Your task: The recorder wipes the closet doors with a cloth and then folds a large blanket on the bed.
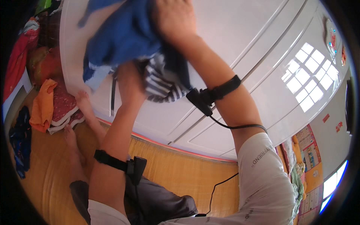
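Blue cloth [123,36], blurred by motion, is held up in front of the white cabinet doors [219,33]. My right hand [175,19] grips its upper right side at the top of the view. Below the cloth, my left hand [130,74] reaches up into the bundle, its fingers hidden by the fabric. A grey-and-white striped fabric [163,84] hangs beside my left hand, against a dark navy part. Black straps with small devices and cables sit on both forearms.
An orange cloth [43,105] lies on a red patterned fabric with white trim [66,104] at the left, near my bare feet. A dark blue garment [21,140] is on the woven mat [47,168]. Red clothing [21,62] hangs at the far left. A cable [215,194] runs beside me.
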A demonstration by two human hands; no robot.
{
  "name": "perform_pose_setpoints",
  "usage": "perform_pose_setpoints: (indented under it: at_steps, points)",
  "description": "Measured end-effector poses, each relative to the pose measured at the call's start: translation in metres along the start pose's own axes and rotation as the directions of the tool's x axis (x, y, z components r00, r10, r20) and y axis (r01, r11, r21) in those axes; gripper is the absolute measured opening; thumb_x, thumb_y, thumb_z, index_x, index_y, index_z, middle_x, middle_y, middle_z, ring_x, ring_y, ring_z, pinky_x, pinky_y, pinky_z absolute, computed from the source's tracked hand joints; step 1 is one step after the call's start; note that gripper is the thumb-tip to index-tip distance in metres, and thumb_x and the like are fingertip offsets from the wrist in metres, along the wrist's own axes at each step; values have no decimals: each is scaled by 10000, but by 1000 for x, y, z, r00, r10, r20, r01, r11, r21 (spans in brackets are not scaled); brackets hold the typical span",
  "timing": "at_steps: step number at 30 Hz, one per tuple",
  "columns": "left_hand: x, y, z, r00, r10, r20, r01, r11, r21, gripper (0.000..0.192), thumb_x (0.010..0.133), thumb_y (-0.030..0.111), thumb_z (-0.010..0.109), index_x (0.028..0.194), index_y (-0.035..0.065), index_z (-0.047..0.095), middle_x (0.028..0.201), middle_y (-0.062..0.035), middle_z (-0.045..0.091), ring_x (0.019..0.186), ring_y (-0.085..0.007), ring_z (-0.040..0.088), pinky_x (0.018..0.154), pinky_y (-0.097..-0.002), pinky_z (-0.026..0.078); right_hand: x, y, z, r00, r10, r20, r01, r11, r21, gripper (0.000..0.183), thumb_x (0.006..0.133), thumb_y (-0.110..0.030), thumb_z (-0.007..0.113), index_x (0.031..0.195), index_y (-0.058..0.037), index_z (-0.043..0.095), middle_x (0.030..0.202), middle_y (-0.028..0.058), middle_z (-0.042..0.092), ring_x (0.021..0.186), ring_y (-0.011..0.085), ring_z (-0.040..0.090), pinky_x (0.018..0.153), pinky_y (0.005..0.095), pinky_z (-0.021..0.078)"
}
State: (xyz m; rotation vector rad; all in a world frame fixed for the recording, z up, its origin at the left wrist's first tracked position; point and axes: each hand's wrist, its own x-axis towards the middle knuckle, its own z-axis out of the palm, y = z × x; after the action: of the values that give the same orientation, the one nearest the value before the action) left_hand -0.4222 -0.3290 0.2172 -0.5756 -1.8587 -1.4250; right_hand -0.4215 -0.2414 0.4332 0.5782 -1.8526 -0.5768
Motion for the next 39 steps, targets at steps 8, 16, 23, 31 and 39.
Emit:
perform_pose_setpoints:
  at_steps: [8,16,23,31,39]
  points:
    - [-56,-55,14,988,72,137,-117,927,356,623,946,274,598,1489,32,411,1473,-210,475,1387,-375,423,1175,-449,303,-107,-64,19,927,-163,338,165,986,22,509,925,-234,513,1367,15,561,1398,124,538,1337,262,439,1163,398,281]
    - [-13,44,-24,905,54,422,-72,997,26,595,932,389,613,1421,71,494,1415,-169,544,1351,-337,476,1140,-441,356,-214,-29,-93,850,129,511,-129,991,-36,513,850,-138,611,1353,-38,593,1417,139,535,1312,293,488,1145,432,317]
    - [18,74,-10,904,425,34,-426,905,2,533,901,315,678,1345,42,570,1314,-189,582,1265,-355,526,1139,-451,358,-265,19,-163,876,393,282,-322,909,-266,596,818,-102,673,1404,-68,572,1419,185,522,1338,378,467,1140,507,318]
    - [101,87,31,887,450,101,-461,874,155,520,893,299,677,1336,44,574,1297,-180,586,1248,-350,534,1120,-440,372,-241,38,-149,912,342,225,-300,932,-202,640,776,-139,693,1402,-69,583,1425,178,520,1324,374,479,1142,505,300]
    - [73,50,25,887,454,80,-455,832,318,508,886,283,675,1326,47,579,1280,-172,591,1231,-346,541,1101,-429,386,-200,29,-129,933,299,198,-296,954,-44,614,728,-117,719,1330,-42,624,1353,158,563,1265,331,534,1100,484,341]
